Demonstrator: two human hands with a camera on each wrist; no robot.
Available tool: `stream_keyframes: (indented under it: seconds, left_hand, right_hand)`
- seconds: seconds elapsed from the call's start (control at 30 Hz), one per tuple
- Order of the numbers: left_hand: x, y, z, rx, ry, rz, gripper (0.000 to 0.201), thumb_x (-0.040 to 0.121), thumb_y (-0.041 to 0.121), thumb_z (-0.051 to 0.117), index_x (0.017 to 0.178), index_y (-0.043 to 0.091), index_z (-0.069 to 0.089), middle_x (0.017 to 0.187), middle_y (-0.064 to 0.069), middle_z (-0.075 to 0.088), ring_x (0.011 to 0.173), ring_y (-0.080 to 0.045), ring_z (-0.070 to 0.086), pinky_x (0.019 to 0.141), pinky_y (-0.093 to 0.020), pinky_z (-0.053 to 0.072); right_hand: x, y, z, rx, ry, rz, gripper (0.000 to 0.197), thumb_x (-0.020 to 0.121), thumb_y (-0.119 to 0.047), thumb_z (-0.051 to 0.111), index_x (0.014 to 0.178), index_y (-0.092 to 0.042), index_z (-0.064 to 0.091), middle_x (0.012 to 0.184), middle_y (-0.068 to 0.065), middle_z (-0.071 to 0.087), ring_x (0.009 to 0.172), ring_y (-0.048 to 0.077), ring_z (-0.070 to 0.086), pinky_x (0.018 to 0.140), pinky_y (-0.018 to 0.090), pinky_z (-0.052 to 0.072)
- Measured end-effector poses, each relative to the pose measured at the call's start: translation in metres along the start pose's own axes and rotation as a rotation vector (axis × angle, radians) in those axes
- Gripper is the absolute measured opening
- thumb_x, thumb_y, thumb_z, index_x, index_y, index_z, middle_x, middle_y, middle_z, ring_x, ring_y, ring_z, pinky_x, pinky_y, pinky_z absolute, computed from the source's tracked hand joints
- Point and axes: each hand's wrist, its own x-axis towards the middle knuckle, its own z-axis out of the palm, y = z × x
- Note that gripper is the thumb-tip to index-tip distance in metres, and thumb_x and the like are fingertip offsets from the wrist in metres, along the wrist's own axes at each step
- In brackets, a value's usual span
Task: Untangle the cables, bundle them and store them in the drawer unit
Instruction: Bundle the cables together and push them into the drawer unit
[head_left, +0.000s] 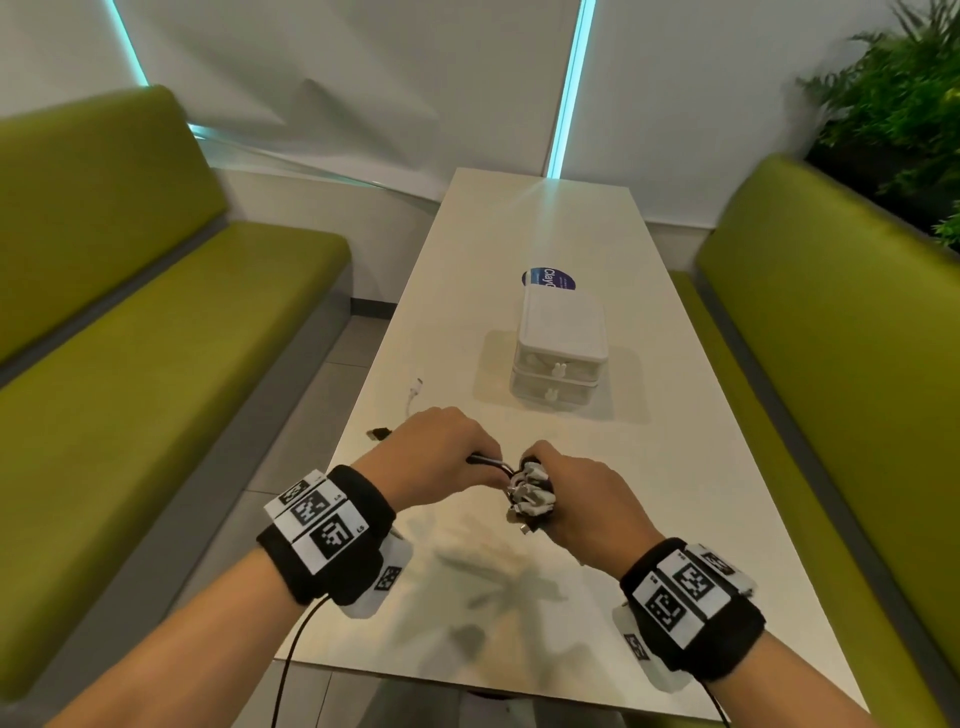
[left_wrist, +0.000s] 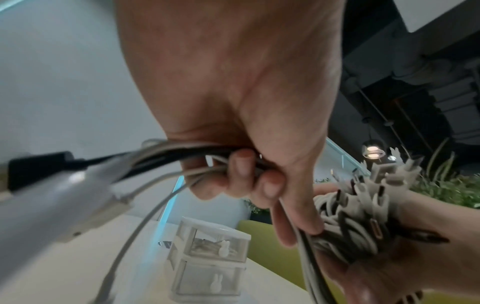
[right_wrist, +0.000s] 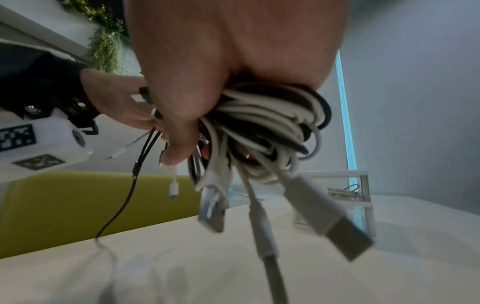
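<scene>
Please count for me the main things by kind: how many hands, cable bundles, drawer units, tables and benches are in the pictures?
Hands: 2, left hand and right hand
Cable bundles: 1, the cable bundle held between both hands
Drawer units: 1, the drawer unit
Tables: 1, the table
Benches: 2, left bench and right bench
Total: 7

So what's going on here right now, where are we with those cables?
A person is mid-bundling over the white table. The right hand grips a coiled bundle of white and black cables; the left hand grips the loose strands leading into it. The drawer unit stands beyond the hands with both drawers shut, and the upper one seems to hold cables already.
</scene>
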Motion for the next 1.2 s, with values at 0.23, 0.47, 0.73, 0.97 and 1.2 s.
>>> stream_keyframes:
  seconds: [0.23, 0.47, 0.73, 0.97, 1.2]
  left_hand:
    - [0.001, 0.002, 0.001, -0.049, -0.074, 0.028, 0.022, 0.091, 0.043, 0.061, 0.086, 0.025, 0.072, 0.075, 0.005, 0.068, 0.071, -0.013, 0.059, 0.064, -0.030, 0.044]
    - [0.004, 0.014, 0.004, -0.209, -0.038, 0.026, 0.020, 0.091, 0.015, 0.058, 0.079, 0.026, 0.069, 0.063, 0.010, 0.060, 0.061, -0.002, 0.054, 0.058, -0.015, 0.033]
    - [0.002, 0.013, 0.010, -0.329, 0.064, 0.013, 0.016, 0.084, 0.010, 0.055, 0.072, 0.007, 0.065, 0.060, -0.005, 0.059, 0.056, -0.017, 0.050, 0.055, -0.031, 0.037]
    - [-0.002, 0.017, 0.011, -0.228, 0.045, -0.066, 0.011, 0.083, 0.015, 0.067, 0.073, 0.017, 0.073, 0.058, 0.005, 0.060, 0.054, -0.008, 0.049, 0.054, -0.018, 0.033]
    - [-0.008, 0.001, 0.018, -0.307, -0.051, -0.168, 0.022, 0.090, 0.048, 0.060, 0.076, 0.031, 0.062, 0.064, 0.007, 0.059, 0.058, -0.007, 0.052, 0.057, -0.024, 0.038]
  right_hand:
    - [-0.010, 0.005, 0.008, 0.255, 0.084, 0.070, 0.042, 0.071, -0.019, 0.077, 0.096, -0.033, 0.046, 0.071, -0.015, 0.062, 0.057, 0.008, 0.057, 0.049, 0.031, 0.049]
    - [-0.009, 0.001, 0.011, 0.460, 0.102, -0.016, 0.045, 0.060, -0.033, 0.081, 0.096, -0.025, 0.055, 0.092, -0.010, 0.070, 0.079, 0.015, 0.069, 0.071, 0.038, 0.057]
    - [-0.001, -0.008, 0.009, 0.753, 0.192, 0.002, 0.060, 0.073, -0.001, 0.076, 0.114, -0.035, 0.049, 0.083, 0.005, 0.068, 0.071, 0.013, 0.064, 0.068, 0.025, 0.054]
    - [0.004, 0.002, 0.005, 0.697, 0.014, -0.012, 0.059, 0.076, -0.014, 0.077, 0.124, -0.036, 0.052, 0.088, -0.005, 0.067, 0.078, 0.010, 0.067, 0.076, 0.034, 0.057]
    - [0.007, 0.006, 0.002, 0.511, 0.134, 0.013, 0.038, 0.080, -0.026, 0.076, 0.102, -0.037, 0.047, 0.075, -0.005, 0.068, 0.061, 0.020, 0.062, 0.058, 0.040, 0.052]
